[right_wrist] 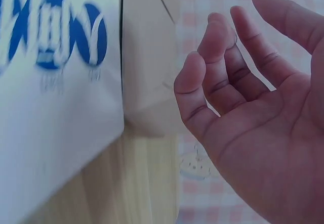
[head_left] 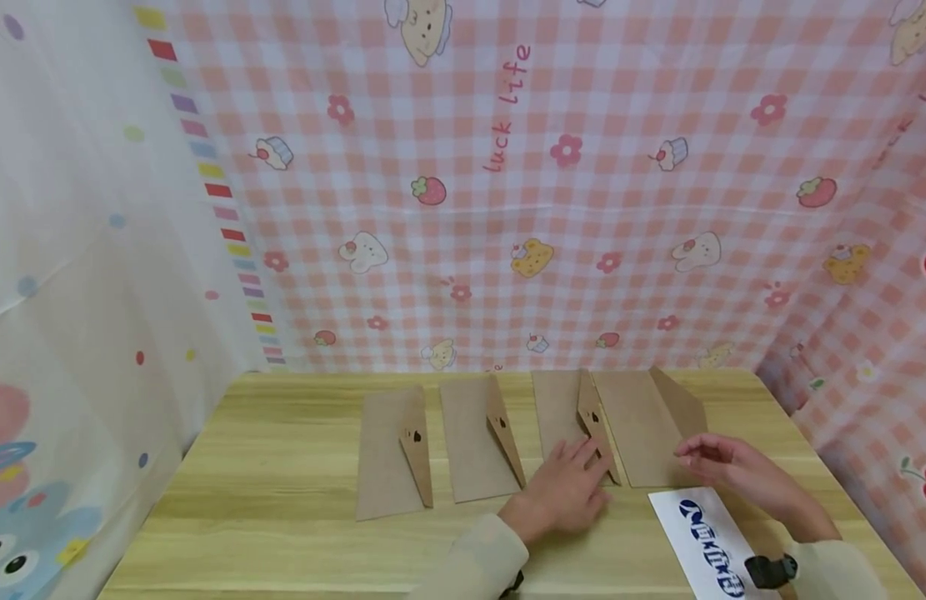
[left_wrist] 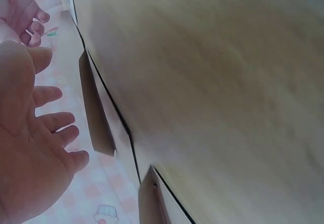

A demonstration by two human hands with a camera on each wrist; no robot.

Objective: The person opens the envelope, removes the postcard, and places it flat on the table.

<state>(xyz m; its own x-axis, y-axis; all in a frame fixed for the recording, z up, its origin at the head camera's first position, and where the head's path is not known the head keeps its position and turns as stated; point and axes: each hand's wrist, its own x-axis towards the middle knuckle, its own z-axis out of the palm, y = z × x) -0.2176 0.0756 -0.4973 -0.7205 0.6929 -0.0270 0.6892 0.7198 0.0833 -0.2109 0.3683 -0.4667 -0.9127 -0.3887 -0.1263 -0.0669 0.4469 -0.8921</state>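
Several brown paper envelopes stand in a row on the wooden table, flaps toward the right. My left hand (head_left: 568, 492) is at the lower end of one envelope (head_left: 556, 408) with a partly raised flap; its fingers are spread and hold nothing. Whether they touch the paper I cannot tell. My right hand (head_left: 740, 467) hovers by the unfolded flap of the rightmost envelope (head_left: 631, 433), fingers loosely bent around nothing, as the palm (right_wrist: 273, 133) in the right wrist view shows. Below it lies a white card (head_left: 703, 542) with dark blue printing.
To the left lie two more envelopes, the far one (head_left: 383, 458) and a nearer one (head_left: 473, 450), their flaps folded over with small dark marks. The wooden table (head_left: 282, 467) ends at a pink checked cloth (head_left: 478, 250) behind; a white cloth (head_left: 117, 292) hangs at the left.
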